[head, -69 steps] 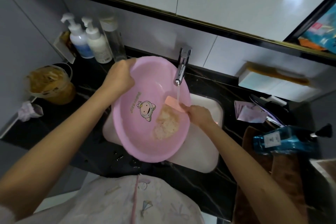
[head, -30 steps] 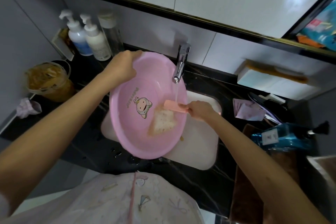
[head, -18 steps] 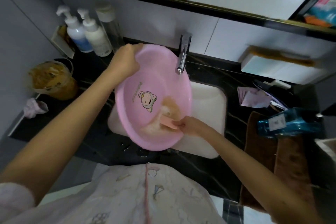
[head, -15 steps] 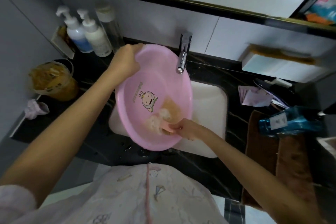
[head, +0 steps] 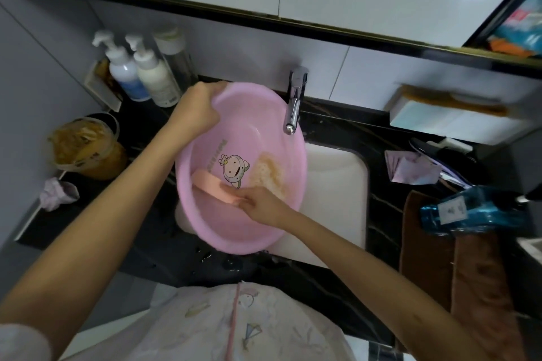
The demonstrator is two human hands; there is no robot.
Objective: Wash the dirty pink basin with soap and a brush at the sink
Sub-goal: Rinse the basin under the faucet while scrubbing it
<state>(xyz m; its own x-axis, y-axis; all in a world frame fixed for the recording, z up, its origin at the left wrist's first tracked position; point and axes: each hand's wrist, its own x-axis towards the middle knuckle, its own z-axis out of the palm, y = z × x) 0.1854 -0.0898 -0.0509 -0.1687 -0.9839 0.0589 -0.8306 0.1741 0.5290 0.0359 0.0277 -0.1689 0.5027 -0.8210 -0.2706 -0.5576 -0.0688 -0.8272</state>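
Head view: the pink basin [head: 252,132] is held tilted over the white sink [head: 337,184]. Its far rim is gripped by the curled fingers of the left hand [head: 196,108], seemingly to turn the inside towards the scrubbing. What appears to be a pink brush [head: 214,189] is pinched by the right hand [head: 261,205] and pressed against the lower inner wall, near an uncleaned brownish patch [head: 268,174]. The faucet [head: 294,102] overhangs the rim closely and may hinder turning. Pump bottles [head: 146,73] and a blue bottle [head: 469,211] are kept aside on the tabletop [head: 381,138].
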